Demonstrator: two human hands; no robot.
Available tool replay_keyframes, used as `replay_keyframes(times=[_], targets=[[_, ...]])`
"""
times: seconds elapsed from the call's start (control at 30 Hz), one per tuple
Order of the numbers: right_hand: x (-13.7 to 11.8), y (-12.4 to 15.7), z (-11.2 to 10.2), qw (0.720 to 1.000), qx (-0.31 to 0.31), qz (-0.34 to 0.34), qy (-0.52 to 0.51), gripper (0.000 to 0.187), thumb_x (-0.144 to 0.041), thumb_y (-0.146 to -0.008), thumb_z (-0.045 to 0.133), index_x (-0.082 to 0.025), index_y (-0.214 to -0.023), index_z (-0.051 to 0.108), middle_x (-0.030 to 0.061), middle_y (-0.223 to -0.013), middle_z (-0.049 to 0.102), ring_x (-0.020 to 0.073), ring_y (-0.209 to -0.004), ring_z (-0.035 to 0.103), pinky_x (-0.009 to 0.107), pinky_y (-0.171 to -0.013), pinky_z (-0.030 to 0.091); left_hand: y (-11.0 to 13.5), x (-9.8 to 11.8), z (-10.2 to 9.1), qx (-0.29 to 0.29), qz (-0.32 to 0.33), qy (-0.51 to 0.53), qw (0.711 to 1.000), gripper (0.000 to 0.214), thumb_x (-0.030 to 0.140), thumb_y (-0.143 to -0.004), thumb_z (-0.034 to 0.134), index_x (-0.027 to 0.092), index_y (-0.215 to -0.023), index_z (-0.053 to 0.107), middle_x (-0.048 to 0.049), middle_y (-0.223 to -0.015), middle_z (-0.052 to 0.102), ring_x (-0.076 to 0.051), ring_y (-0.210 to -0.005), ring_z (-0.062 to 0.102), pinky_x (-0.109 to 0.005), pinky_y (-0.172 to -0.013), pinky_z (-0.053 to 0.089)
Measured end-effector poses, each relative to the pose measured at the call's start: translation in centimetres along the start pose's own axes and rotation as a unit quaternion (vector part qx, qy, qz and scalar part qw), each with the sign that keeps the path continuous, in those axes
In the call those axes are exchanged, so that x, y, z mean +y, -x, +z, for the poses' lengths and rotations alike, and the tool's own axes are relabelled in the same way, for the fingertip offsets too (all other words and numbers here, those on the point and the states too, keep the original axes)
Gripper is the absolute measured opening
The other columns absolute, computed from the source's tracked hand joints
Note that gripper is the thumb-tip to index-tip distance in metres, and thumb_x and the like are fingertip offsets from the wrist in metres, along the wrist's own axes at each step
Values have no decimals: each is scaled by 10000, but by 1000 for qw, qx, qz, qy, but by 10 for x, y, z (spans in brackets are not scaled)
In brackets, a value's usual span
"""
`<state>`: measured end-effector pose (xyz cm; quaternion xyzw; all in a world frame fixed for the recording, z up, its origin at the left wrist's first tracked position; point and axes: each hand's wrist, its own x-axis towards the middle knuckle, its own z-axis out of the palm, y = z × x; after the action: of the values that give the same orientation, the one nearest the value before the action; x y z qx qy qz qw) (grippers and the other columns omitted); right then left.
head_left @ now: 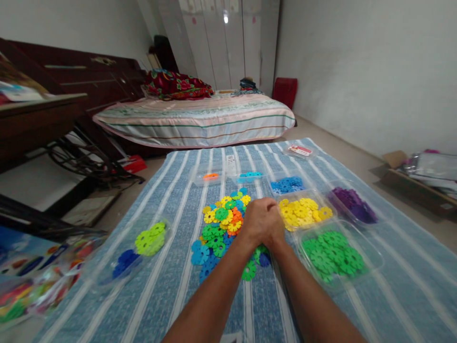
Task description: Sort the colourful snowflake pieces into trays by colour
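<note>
Both hands meet just right of a loose pile of flower-shaped plastic discs (217,233) in yellow, green, blue and orange. My left hand (257,219) is curled closed, the back of it towards me. Against it, my right hand (275,227) is closed too, its fingers mostly hidden. What they hold, if anything, cannot be seen. Nearest on the right is a clear tray of yellow discs (303,213). Green discs (332,255) fill the tray nearer me, and blue discs (287,184) the one behind.
Purple discs (353,204) lie in a tray at far right. Trays behind the pile hold orange discs (211,176) and light blue discs (251,176). At left, one holds lime discs (150,238) and dark blue discs (124,263). A striped cloth (171,200) covers the table; a bed (200,119) stands beyond.
</note>
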<state>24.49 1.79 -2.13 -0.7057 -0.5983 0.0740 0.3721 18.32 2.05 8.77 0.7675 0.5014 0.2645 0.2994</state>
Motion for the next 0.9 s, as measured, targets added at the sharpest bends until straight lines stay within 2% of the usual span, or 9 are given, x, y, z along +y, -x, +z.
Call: replay_keyframes(times=[0.1, 0.2, 0.33, 0.43, 0.53, 0.67, 0.8, 0.9], targets=[[-1, 0, -3, 999, -12, -21, 21, 211, -276, -806, 472, -174, -801, 656, 66, -756, 624, 182, -760, 531, 268, -648, 345, 18, -22, -19, 15, -8, -10, 1000, 227, 216, -735, 465, 169, -764, 686, -1, -742, 681, -127, -713, 594, -211, -678, 429], [1, -1, -3, 999, -9, -50, 6, 189, -253, -796, 477, -191, -790, 656, 40, -769, 621, 163, -762, 504, 263, -680, 327, 41, -49, -41, 41, -30, -35, 998, 234, 271, -759, 458, 178, -774, 672, 13, -727, 669, -118, -683, 587, -210, -656, 416], [4, -1, -3, 998, -13, -61, 5, 180, -249, -793, 482, -193, -764, 651, 34, -757, 611, 161, -750, 480, 264, -671, 308, 70, -82, -72, 67, -100, -90, 989, 248, 297, -772, 434, 181, -757, 652, 18, -687, 642, -123, -663, 577, -219, -628, 397], [4, 1, -3, 998, -15, -59, 13, 174, -248, -792, 485, -194, -760, 647, 33, -760, 609, 163, -749, 475, 265, -668, 303, 85, -102, -89, 57, -149, -145, 977, 245, 292, -779, 426, 185, -757, 645, 11, -692, 633, -127, -660, 570, -221, -615, 387], [4, 2, -4, 998, -16, -63, 7, 186, -245, -800, 470, -191, -776, 647, 34, -769, 609, 162, -759, 479, 263, -683, 307, 92, -113, -95, 41, -173, -231, 957, 235, 280, -784, 436, 186, -769, 651, -17, -770, 632, -139, -728, 572, -230, -658, 391], [4, 3, -4, 998, -19, -62, 6, 190, -247, -800, 466, -192, -770, 646, 32, -775, 605, 157, -762, 479, 260, -680, 306, 93, -113, -92, 15, -174, -324, 930, 234, 292, -786, 463, 186, -861, 657, -63, -874, 612, -181, -859, 562, -269, -761, 401], [4, 3, -5, 998, -21, -58, 11, 188, -256, -798, 470, -192, -767, 644, 33, -782, 602, 158, -763, 480, 260, -676, 309, 91, -109, -89, -17, -170, -360, 917, 239, 303, -785, 464, 167, -855, 648, -91, -898, 603, -209, -910, 549, -294, -820, 397], [5, 3, -5, 998, -23, -55, 13, 189, -264, -800, 472, -190, -776, 645, 34, -790, 606, 161, -766, 482, 262, -680, 312, 87, -109, -90, -29, -170, -354, 919, 243, 282, -784, 443, 156, -812, 649, -97, -878, 604, -213, -890, 555, -291, -798, 401]])
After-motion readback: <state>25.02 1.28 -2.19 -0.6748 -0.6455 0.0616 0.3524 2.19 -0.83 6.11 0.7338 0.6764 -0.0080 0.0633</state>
